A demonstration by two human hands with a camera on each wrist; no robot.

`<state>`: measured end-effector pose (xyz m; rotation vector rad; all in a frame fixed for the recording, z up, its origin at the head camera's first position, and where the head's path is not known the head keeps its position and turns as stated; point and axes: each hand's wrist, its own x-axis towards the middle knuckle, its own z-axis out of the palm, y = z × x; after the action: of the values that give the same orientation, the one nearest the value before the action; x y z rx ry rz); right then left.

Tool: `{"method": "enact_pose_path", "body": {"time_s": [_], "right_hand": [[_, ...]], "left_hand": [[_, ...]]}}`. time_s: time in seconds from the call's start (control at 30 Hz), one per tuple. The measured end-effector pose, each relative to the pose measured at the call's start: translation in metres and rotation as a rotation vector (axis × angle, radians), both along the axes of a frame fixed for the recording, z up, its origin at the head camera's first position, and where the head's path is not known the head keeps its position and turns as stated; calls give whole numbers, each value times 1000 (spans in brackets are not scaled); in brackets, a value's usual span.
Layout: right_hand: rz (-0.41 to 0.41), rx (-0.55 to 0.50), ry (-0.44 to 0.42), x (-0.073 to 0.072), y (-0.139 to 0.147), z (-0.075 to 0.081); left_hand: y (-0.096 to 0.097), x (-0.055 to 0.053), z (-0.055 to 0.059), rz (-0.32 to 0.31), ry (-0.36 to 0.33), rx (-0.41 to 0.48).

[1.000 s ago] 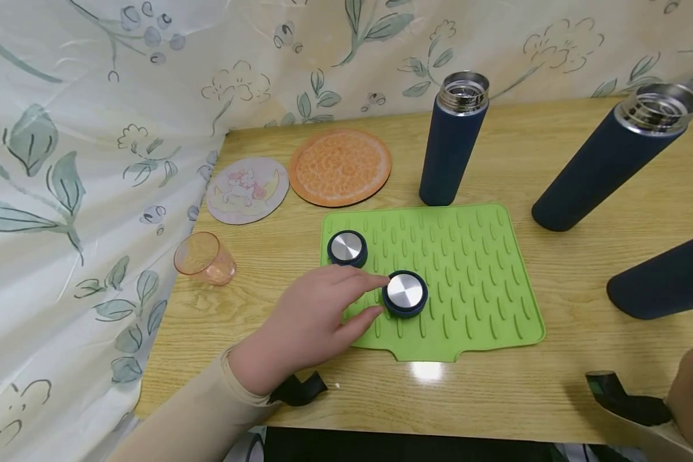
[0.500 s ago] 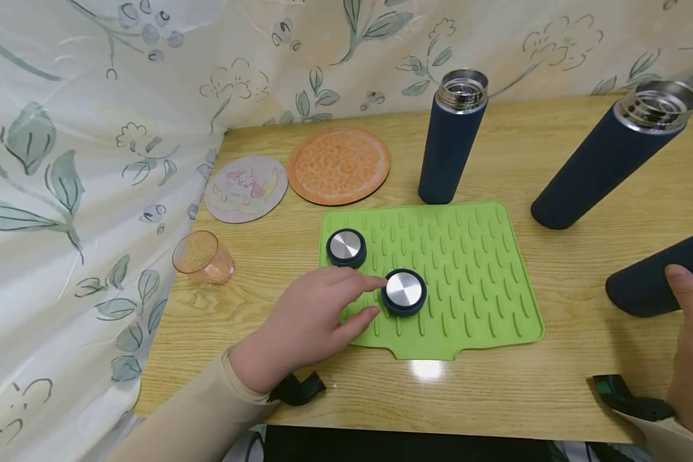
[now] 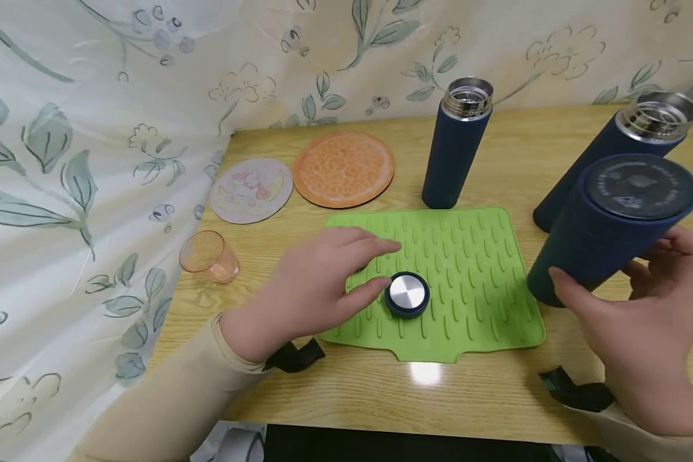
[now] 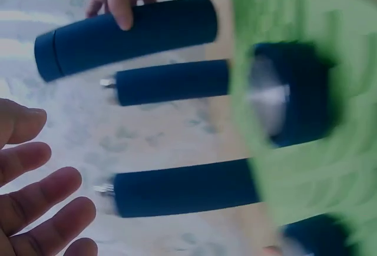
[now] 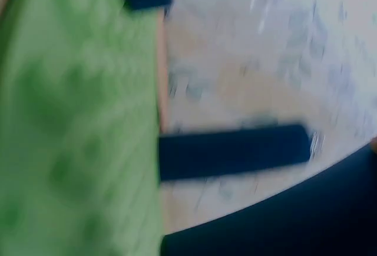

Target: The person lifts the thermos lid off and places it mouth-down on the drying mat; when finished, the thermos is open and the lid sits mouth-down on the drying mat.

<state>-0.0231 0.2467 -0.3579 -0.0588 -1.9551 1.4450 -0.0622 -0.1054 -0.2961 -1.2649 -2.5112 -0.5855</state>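
Observation:
My right hand [image 3: 649,321] grips a navy thermos bottle [image 3: 589,231] just right of the green mat [image 3: 473,282]. The bottle's upward end is a black disc with a ring of print. In the left wrist view this bottle [image 4: 129,35] has a seam near one end. My left hand [image 3: 323,282] hovers over the mat, fingers extended, thumb tip right beside a navy lid with a silver top [image 3: 407,292]. A second lid [image 4: 318,235] is hidden behind that hand in the head view.
Two uncapped navy bottles stand behind: one at the mat's far edge [image 3: 456,147], another at right [image 3: 583,163], partly covered by the held bottle. A pink glass [image 3: 210,256], a unicorn coaster [image 3: 251,190] and an orange round mat [image 3: 343,170] lie left. A patterned curtain backs the table.
My right hand has taken hold of the bottle at the right edge and brought it left, beside the mat. My left hand has risen slightly, its index finger off the lid.

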Motion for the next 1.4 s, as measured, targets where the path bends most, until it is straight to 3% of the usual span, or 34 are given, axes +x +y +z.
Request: {"method": "enact_pose_path", "body": {"time_s": [0.07, 0.13, 0.3, 0.43, 0.53, 0.67, 0.77, 0.83, 0.93, 1.03, 1.1, 1.17, 1.33, 1.4], "right_hand": [[127, 20, 69, -4, -9, 4], [208, 82, 74, -7, -19, 9], [317, 252, 3, -13, -43, 18], [364, 341, -52, -18, -53, 23], [385, 370, -82, -21, -57, 24], [408, 399, -97, -23, -58, 23], [417, 422, -100, -23, -57, 22], [416, 440, -101, -23, -57, 22], [408, 467, -103, -23, -57, 22], [407, 482, -112, -22, -57, 23], [408, 483, -113, -22, -57, 23], [409, 484, -107, -22, -57, 23], [403, 483, -85, -23, -56, 22], [406, 480, -91, -23, -55, 22]], "left_hand": [[6, -5, 18, -24, 24, 25], [12, -10, 34, -50, 18, 58], [28, -21, 63, -136, -103, 113], [39, -29, 74, -206, -164, 52], [44, -35, 76, -247, -184, 1], [45, -42, 78, -270, -262, -13], [44, -44, 79, -249, -335, 10], [43, -44, 80, -201, -378, 26], [45, -42, 82, -59, -404, 26], [49, -41, 82, 100, -387, -20], [50, -41, 81, 136, -356, -38], [48, -43, 79, 66, -320, -39], [40, -49, 75, -294, -304, -5], [38, -51, 74, -350, -326, -6]]}}
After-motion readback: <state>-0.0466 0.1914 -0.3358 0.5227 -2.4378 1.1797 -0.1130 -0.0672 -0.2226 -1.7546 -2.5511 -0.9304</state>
